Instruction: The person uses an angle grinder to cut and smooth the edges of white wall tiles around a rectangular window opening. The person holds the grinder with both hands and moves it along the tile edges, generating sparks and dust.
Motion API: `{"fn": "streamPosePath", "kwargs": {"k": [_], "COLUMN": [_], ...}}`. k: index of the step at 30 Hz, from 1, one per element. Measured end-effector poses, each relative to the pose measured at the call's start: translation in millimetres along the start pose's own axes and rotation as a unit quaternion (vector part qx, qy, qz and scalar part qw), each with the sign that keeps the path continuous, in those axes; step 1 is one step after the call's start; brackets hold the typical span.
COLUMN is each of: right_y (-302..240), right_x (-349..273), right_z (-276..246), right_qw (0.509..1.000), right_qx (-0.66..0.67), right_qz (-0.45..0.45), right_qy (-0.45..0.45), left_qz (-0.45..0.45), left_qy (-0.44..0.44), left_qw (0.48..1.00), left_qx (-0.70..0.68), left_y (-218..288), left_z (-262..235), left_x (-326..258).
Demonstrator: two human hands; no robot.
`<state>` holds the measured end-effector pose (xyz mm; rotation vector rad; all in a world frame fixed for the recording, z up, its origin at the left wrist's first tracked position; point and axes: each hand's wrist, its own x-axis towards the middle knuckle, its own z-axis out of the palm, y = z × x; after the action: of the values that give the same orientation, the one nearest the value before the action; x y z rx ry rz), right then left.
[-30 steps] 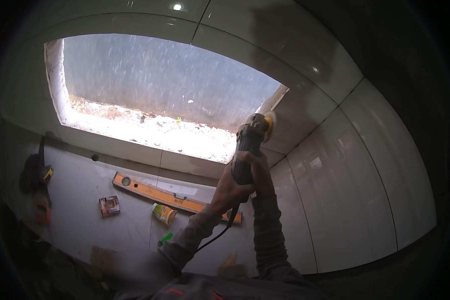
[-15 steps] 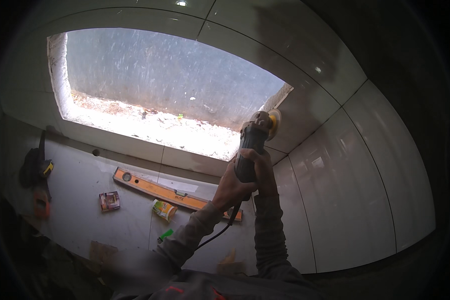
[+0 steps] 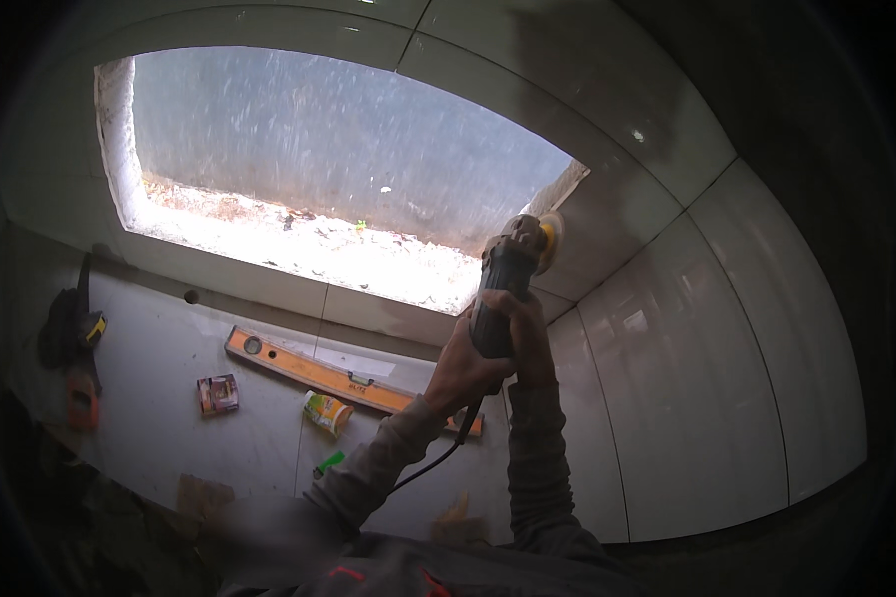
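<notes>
Both my hands are wrapped round an angle grinder (image 3: 508,269) with a dark body and a yellowish disc (image 3: 550,244) at its far end. My left hand (image 3: 458,368) closes on the rear of the body, and my right hand (image 3: 526,333) grips it from the right, farther forward. The disc stands edge-on at the tiled wall by the lower right corner of the window opening (image 3: 299,149); whether it touches the tile I cannot tell. A black cord (image 3: 433,466) runs down from the grinder behind my left forearm.
An orange spirit level (image 3: 314,373) lies on the pale surface below the opening, partly behind my left arm. Near it are a yellow-green packet (image 3: 327,412), a small dark box (image 3: 218,394) and a green item (image 3: 331,464). Dark tools (image 3: 70,323) lie at far left; glossy tiles (image 3: 687,398) rise at right.
The grinder and its disc appear very slightly higher and to the right along the corner of the opening. Both hands keep their hold; the view has shifted a little.
</notes>
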<state>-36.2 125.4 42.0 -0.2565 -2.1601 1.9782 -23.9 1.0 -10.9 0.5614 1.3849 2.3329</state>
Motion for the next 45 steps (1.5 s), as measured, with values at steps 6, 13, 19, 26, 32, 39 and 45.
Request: {"fn": "streamPosePath", "kwargs": {"k": [6,13,19,26,32,39,45], "right_y": [-4,0,-9,-9,-6,-14,-13], "right_x": [-1,3,-4,-3,2,-6,-2], "right_z": [1,-1,6,3,1,5,3], "right_qw": [1.0,1.0,1.0,1.0,1.0,1.0,1.0], "right_qx": [-0.003,-0.008,0.003,-0.005,-0.014,0.0,-0.015], "right_qz": [0.002,0.009,0.014,0.016,0.014,0.013,0.021], "right_qy": [-0.009,0.004,-0.004,0.003,0.01,0.004,0.01], "left_qz": [0.0,0.0,0.019,0.011,0.018,0.024,0.014], "left_qy": [-0.011,0.004,0.018,0.012,0.007,0.019,0.01], "left_qw": [1.0,1.0,1.0,1.0,1.0,1.0,1.0], "left_qx": [0.002,-0.014,0.012,0.003,0.007,0.004,0.004], "left_y": [-4,-1,-6,0,-9,2,2], "left_z": [-2,0,0,2,0,4,2], "left_x": [4,4,3,2,8,1,2]}}
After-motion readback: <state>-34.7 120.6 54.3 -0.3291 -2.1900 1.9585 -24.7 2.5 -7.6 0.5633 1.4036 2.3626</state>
